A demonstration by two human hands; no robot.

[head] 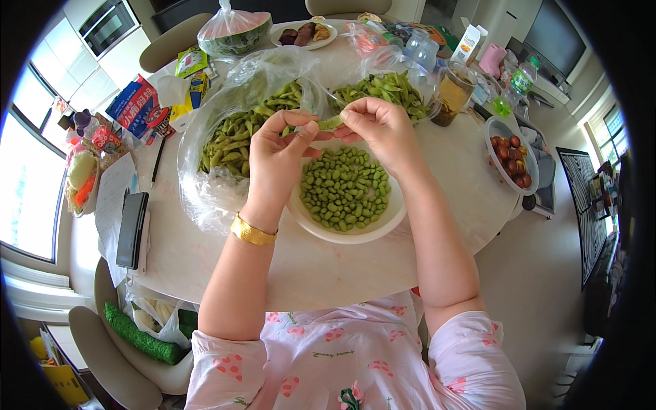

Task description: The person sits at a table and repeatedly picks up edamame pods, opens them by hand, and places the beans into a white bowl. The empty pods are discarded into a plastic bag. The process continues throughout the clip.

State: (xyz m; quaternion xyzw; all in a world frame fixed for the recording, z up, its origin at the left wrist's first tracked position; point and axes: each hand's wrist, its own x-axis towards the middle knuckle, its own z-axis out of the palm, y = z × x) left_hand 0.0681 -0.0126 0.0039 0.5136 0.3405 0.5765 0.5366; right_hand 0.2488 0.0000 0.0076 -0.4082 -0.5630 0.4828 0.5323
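Note:
A green edamame pod (pixel 330 123) is pinched between my left hand (pixel 284 148) and my right hand (pixel 382 130), one end in each. Both hands hover over the far rim of a white bowl (pixel 348 238). Inside the bowl lie many shelled green beans (pixel 344 189). Left of it, a clear plastic bag (pixel 197 189) lies open around whole pods (pixel 228 141), partly behind my left hand. Beyond my right hand, more green pods or shells (pixel 384 89) fill another clear plastic bag (pixel 376 59).
Right of the bags stands a jar of brownish liquid (pixel 453 95), and a bowl of red fruit (pixel 512 159) sits near the table's right edge. At left are a black phone (pixel 132 230), a pen (pixel 158 160) and snack packets (pixel 138 110). A cut watermelon (pixel 236 33) sits at the back.

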